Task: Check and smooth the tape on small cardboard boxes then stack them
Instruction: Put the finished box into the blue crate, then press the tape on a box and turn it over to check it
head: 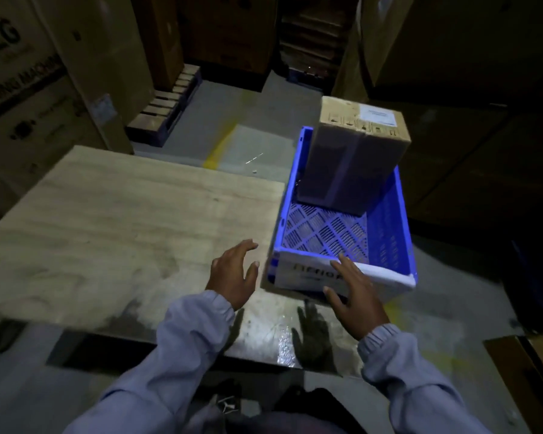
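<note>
A small cardboard box [355, 158] with clear tape down its front and a white label on top stands upright at the far end of a blue plastic crate [389, 220]. The crate sits on the floor to the right of a wooden table [116, 220]. My left hand [232, 274] hovers over the table's right end, fingers spread, holding nothing. My right hand [355, 296] is in front of the crate's near wall, fingers straight, fingertips at its rim; I cannot tell if they touch it.
Large cardboard cartons [44, 89] tower at the left and back, with a pallet [166, 104] beyond the table. A yellow line [220, 145] marks the concrete floor. Another carton's corner [530, 368] shows at the lower right. The right side is dark.
</note>
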Available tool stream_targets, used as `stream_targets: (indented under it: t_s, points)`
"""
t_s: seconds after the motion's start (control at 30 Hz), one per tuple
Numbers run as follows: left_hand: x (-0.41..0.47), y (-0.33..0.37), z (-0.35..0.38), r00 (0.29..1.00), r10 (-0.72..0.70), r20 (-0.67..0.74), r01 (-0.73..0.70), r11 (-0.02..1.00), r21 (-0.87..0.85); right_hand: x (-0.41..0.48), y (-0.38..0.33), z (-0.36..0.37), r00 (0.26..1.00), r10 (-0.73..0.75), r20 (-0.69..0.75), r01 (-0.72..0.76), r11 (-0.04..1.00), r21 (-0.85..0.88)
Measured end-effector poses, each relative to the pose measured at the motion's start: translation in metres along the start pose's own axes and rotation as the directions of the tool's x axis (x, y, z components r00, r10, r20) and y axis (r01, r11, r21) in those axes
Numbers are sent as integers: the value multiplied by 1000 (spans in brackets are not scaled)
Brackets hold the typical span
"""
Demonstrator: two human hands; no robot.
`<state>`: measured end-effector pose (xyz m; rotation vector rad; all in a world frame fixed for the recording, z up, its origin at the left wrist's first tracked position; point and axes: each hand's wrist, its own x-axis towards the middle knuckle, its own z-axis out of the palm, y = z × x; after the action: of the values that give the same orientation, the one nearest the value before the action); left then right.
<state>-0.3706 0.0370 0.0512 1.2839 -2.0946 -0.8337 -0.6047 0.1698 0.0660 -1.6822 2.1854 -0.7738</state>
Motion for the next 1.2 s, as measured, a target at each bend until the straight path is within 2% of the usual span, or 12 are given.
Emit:
stream_targets:
  t_s: [0.17,0.3,0.43,0.5,0.67,0.77,0.9,1.1,1.2]
  points:
    - [-69,-10,-1,998,-67,10,67,997,38,-33,-16,27,990,-105,95,103,994,26]
    - [-129,-14,3,980,-196,16,195,979,59,-68,-14,50,962,-152,227,137,987,79]
    - [-209,-19,7,951,-311,2,309,945,106,-117,-8,67,914,-152,376,114,986,122]
    - [-246,-26,8,922,-385,43,379,919,107,-137,-5,77,892,-152,425,108,986,126]
    - [-356,-23,10,843,-532,82,521,844,124,-207,-18,97,780,-166,603,61,980,192]
    - [-407,-20,6,795,-600,86,590,799,118,-243,-40,106,720,-229,655,73,964,257]
    - [-464,-18,1,735,-678,-4,676,733,77,-284,-63,122,620,-284,731,92,952,291]
    - [-556,-39,-19,737,-655,-163,671,738,68,-336,-109,153,489,-360,794,250,930,268]
    - [-604,-48,-40,686,-686,-243,709,706,11,-366,-147,175,416,-391,821,344,904,256]
